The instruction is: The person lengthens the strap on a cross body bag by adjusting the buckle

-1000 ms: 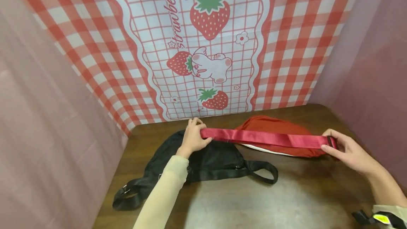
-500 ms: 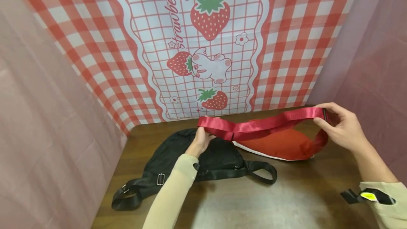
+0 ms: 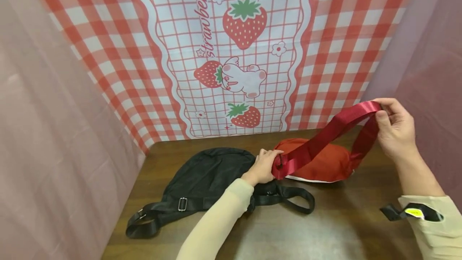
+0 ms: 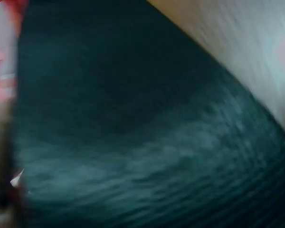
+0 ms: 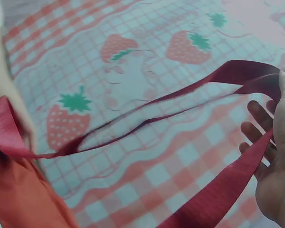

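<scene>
While there isn't much to read here, "strawberry" is printed sideways in red script (image 3: 204, 15) on the checked cloth (image 3: 335, 31) hanging behind the table (image 3: 306, 236). It sits alongside printed strawberries, flowers and a white cartoon animal. There's also a yellow patch (image 3: 414, 212) on the black band at the right sleeve, but any lettering on it is too small to make out.

The red strap (image 3: 335, 125) is up in the air in front of the red bag (image 3: 323, 165), slanting across it and hiding part of it. The right hand (image 3: 397, 131) has the strap's high bend pinched between thumb and fingers, and from there a length drops to the bag's right end. The left hand (image 3: 262, 167) grips the low end by a dark buckle (image 3: 279, 160); can't tell where its thumb is.

The black bag (image 3: 209, 175) lies flat on the left, with the left forearm across its front edge and strap. Left wrist view is mostly dark blur. Pink curtain (image 3: 54, 111) on the left side, mauve one (image 3: 429, 71) on the right.
</scene>
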